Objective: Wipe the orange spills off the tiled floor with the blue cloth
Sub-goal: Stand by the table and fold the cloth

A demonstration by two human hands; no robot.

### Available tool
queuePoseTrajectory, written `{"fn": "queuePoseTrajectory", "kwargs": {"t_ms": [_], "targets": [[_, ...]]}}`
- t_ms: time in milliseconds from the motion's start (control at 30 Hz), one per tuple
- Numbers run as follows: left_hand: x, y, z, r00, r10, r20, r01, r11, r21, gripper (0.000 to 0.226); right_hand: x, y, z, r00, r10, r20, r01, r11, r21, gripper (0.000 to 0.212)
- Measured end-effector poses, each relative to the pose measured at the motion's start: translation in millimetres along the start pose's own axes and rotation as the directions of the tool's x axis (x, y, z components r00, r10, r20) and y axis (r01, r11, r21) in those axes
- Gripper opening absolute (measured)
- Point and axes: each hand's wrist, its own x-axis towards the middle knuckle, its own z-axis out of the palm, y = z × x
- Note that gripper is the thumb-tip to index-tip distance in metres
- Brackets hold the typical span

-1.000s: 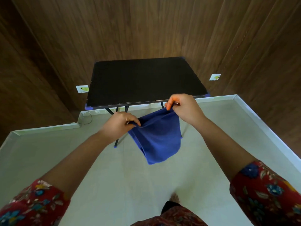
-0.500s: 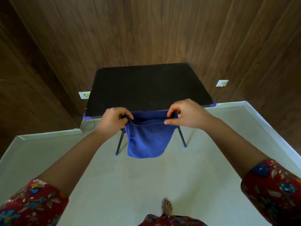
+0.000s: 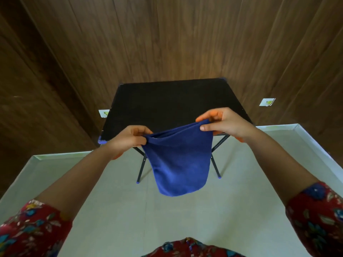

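The blue cloth (image 3: 181, 158) hangs doubled in the air in front of me, above the pale tiled floor (image 3: 148, 216). My left hand (image 3: 130, 139) pinches its upper left corner. Its upper right corner is pinched between the thumb and fingers of my right hand (image 3: 220, 123), which sits a little higher. The fingertips of my right hand look orange. No orange spill shows on the floor that I can see; the cloth and my arms hide part of it.
A black folding table (image 3: 176, 101) on thin dark legs stands just beyond the cloth against a brown wood-panelled wall (image 3: 167, 38). A white skirting edge (image 3: 315, 143) borders the floor. Two small white wall plates (image 3: 267, 102) sit low on the wall.
The view has tilted upward, so the table and wall sit lower in frame. My hands have spread apart, opening the cloth wider, and my right hand has risen above the left.
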Motion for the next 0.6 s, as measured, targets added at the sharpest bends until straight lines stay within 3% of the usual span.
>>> {"fn": "queuePoseTrajectory", "kwargs": {"t_ms": [100, 167, 233, 267, 333, 400, 467, 567, 600], "targets": [[-2.4, 7.5, 2.0, 0.998, -0.016, 0.059, 0.025, 0.986, -0.164, 0.015, 2.0, -4.2, -7.8, 0.99, 0.062, 0.129, -0.069, 0.996, 0.053, 0.019], [-4.7, 13.5, 2.4, 0.999, -0.008, 0.033, 0.022, 0.905, -0.424, 0.017, 3.1, -6.1, -8.5, 0.986, 0.011, 0.169, -0.061, 0.953, 0.298, 0.027], [1.1, 11.6, 6.5, 0.999, -0.042, -0.02, 0.021, 0.792, -0.611, 0.017, 8.3, 3.0, 3.4, 0.997, 0.045, 0.069, -0.079, 0.751, 0.656, 0.026], [4.8, 4.6, 12.0, 0.994, -0.108, -0.034, 0.058, 0.745, -0.665, 0.026, 10.7, 13.2, 15.3, 0.985, 0.156, 0.069, -0.151, 0.609, 0.779, 0.029], [9.3, -17.5, 26.0, 0.962, -0.274, -0.019, 0.186, 0.699, -0.69, 0.047, 12.7, 44.8, 46.6, 0.922, 0.355, 0.154, -0.311, 0.444, 0.84, 0.054], [8.4, -39.7, 41.0, 0.924, -0.38, 0.033, 0.325, 0.738, -0.592, 0.05, 9.0, 71.6, 71.7, 0.889, 0.389, 0.242, -0.412, 0.448, 0.793, 0.054], [6.0, -55.2, 48.9, 0.897, -0.443, 0.006, 0.393, 0.79, -0.47, 0.052, 9.1, 88.5, 80.6, 0.875, 0.423, 0.234, -0.446, 0.519, 0.729, 0.033], [9.9, -63.3, 56.3, 0.872, -0.457, -0.177, 0.376, 0.855, -0.358, 0.018, 17.8, 104.7, 82.3, 0.89, 0.411, 0.198, -0.425, 0.588, 0.688, 0.022], [11.9, -64.8, 58.7, 0.87, -0.447, -0.205, 0.38, 0.876, -0.298, 0.019, 20.4, 112.4, 84.3, 0.886, 0.422, 0.19, -0.434, 0.612, 0.661, 0.024]]}}
